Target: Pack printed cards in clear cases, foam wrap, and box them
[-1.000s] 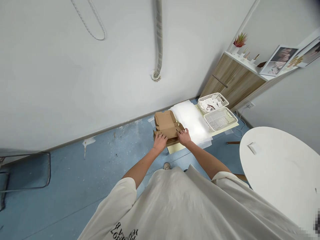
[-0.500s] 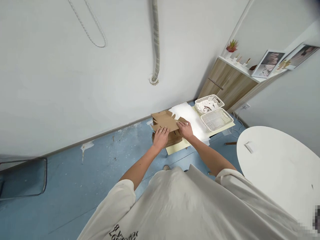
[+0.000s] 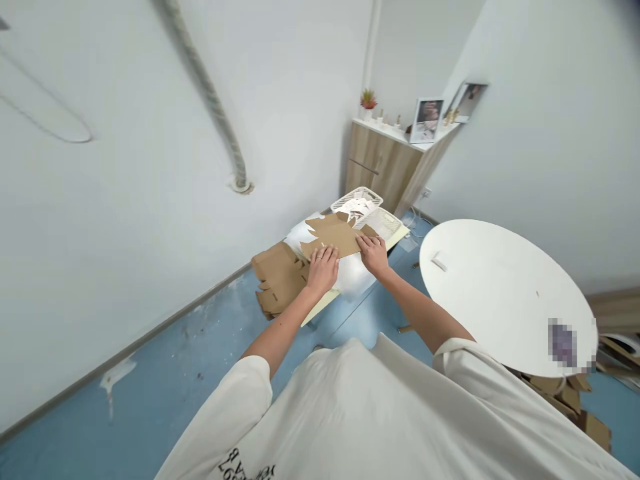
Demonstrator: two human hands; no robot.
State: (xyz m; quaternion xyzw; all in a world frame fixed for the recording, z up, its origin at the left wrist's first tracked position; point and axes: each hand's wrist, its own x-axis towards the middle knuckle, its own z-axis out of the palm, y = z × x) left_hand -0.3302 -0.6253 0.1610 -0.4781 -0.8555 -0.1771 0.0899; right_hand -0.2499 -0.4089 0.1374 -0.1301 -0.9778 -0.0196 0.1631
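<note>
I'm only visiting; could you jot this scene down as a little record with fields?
Left hand: holding the near edge of a notched brown cardboard sheet
Right hand: holding the sheet's right end
Left of sheet: pile of brown cardboard
Beyond sheet: two white perforated plastic baskets
Right side: white oval table

Held cardboard sheet [image 3: 336, 235] conceals part of the near basket [image 3: 395, 225] and of the white sheets [image 3: 353, 275]; hands, left hand [image 3: 324, 268] and right hand [image 3: 373, 255]: grip beneath its edge not visible. Papers [image 3: 357, 207] in the far basket [image 3: 375, 194] too small to identify. Hose [image 3: 213, 100] cropped at top; cord [image 3: 77, 139] blurred, cropped at left. Pixelated patch [image 3: 563, 343] over round table [image 3: 490, 293]: content indeterminate. Shirt lettering [image 3: 250, 467] cropped below.
</note>
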